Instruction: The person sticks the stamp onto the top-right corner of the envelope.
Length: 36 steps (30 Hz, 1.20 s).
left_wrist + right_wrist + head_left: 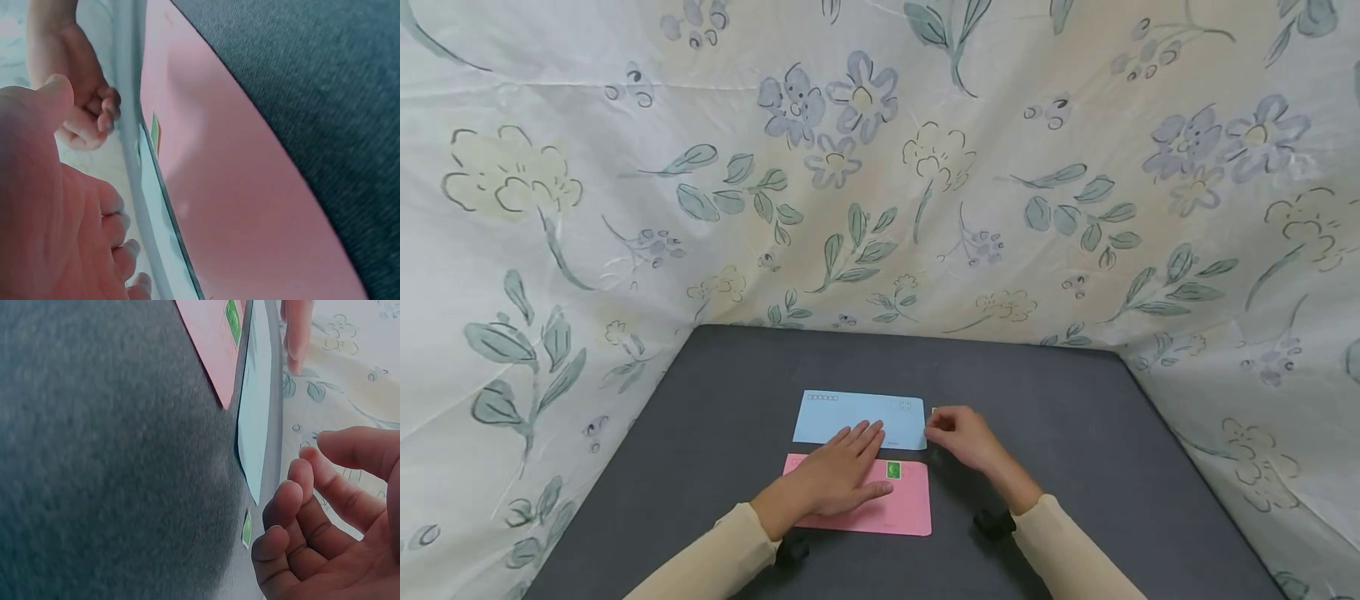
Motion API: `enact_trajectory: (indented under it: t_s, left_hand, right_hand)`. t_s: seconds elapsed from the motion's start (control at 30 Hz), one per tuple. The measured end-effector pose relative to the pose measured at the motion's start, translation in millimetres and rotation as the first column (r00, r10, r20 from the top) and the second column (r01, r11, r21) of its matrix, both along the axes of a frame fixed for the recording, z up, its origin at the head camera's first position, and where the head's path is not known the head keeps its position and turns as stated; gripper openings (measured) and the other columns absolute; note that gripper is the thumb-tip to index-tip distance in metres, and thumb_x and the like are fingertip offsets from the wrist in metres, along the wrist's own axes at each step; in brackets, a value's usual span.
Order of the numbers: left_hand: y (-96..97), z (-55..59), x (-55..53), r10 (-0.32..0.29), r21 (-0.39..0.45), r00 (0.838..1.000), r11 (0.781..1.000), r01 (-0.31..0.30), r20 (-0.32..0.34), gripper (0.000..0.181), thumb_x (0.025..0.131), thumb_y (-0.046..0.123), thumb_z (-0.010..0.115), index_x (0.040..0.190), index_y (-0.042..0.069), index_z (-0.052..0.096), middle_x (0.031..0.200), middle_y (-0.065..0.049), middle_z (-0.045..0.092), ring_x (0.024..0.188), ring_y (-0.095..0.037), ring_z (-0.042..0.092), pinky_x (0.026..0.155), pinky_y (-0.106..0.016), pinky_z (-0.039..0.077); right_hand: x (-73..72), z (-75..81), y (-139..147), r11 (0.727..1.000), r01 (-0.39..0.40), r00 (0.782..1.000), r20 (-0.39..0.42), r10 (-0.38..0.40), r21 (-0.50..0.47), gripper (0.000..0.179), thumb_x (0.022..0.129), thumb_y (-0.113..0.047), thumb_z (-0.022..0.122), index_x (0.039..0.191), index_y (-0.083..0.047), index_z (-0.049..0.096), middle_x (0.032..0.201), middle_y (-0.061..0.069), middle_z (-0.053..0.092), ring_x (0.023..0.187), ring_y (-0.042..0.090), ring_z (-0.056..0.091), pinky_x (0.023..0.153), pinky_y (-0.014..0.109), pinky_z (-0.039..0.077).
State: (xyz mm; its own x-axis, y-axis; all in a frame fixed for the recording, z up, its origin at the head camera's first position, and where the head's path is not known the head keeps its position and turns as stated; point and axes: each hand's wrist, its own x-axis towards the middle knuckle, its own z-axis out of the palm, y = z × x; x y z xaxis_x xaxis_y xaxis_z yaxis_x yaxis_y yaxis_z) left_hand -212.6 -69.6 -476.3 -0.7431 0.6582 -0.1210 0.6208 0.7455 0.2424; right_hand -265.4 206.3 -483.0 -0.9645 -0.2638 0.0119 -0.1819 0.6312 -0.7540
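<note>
A light blue envelope [842, 419] lies on the dark table. Nearer to the person is a pink envelope [906, 504] with a green stamp [893, 470] at its upper right. My left hand [838, 475] stretches over both envelopes, fingers straight; in the left wrist view its palm shows apart from the paper. My right hand [966, 435] is at the blue envelope's right end, its fingers loosely bent. A small gap separates thumb and index finger in the right wrist view, with nothing visible in it. Another green stamp [247, 530] lies on the table, mostly hidden by this hand in the head view.
The dark table [1037, 392] reaches back to a white cloth [865, 250] with printed flowers and leaves, which hangs behind it and along both sides. Dark wrist devices [994, 523] sit below the cream sleeves [1067, 542].
</note>
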Motion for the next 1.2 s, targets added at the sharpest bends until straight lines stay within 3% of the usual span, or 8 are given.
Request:
enact_trajectory:
  t_s: [0.33, 0.6, 1.2]
  left_hand:
    - [1.9, 2.2, -7.6, -0.004, 0.003, 1.0, 1.0, 0.004, -0.005, 0.091, 0.11, 0.069, 0.039, 0.171, 0.002, 0.029, 0.179, -0.012, 0.023, 0.164, -0.031, 0.021, 0.131, -0.049, 0.021]
    - [1.3, -3.6, -12.1, 0.001, -0.001, 1.0, 1.0, -0.001, 0.002, 0.091, 0.11, 0.068, 0.039, 0.171, 0.002, 0.028, 0.179, -0.011, 0.022, 0.165, -0.031, 0.02, 0.132, -0.048, 0.019]
    - [6.9, -10.3, -15.4, -0.007, -0.015, 1.0, 1.0, 0.007, 0.02, 0.09, 0.11, 0.069, 0.037, 0.171, 0.003, 0.028, 0.179, -0.011, 0.022, 0.165, -0.029, 0.019, 0.132, -0.047, 0.019]
  right_hand:
    - [-1.4, 4.0, 11, 0.999, 0.04, 0.999, 0.025, -0.04, 0.005, 0.008, 0.098, -0.014, 0.082, 0.094, -0.009, 0.078, 0.09, 0.0, 0.069, 0.082, 0.02, 0.06, 0.069, 0.033, 0.053]
    - [0.1, 3.8, 18, 0.999, 0.049, 0.998, 0.035, -0.049, 0.006, 0.007, 0.099, -0.014, 0.081, 0.099, -0.007, 0.079, 0.091, 0.0, 0.069, 0.081, 0.019, 0.06, 0.07, 0.035, 0.053]
    - [-12.3, -8.9, 37, 0.996, 0.091, 0.993, 0.068, -0.093, 0.021, 0.004, 0.101, -0.01, 0.077, 0.099, -0.006, 0.079, 0.086, 0.001, 0.068, 0.074, 0.019, 0.061, 0.066, 0.035, 0.051]
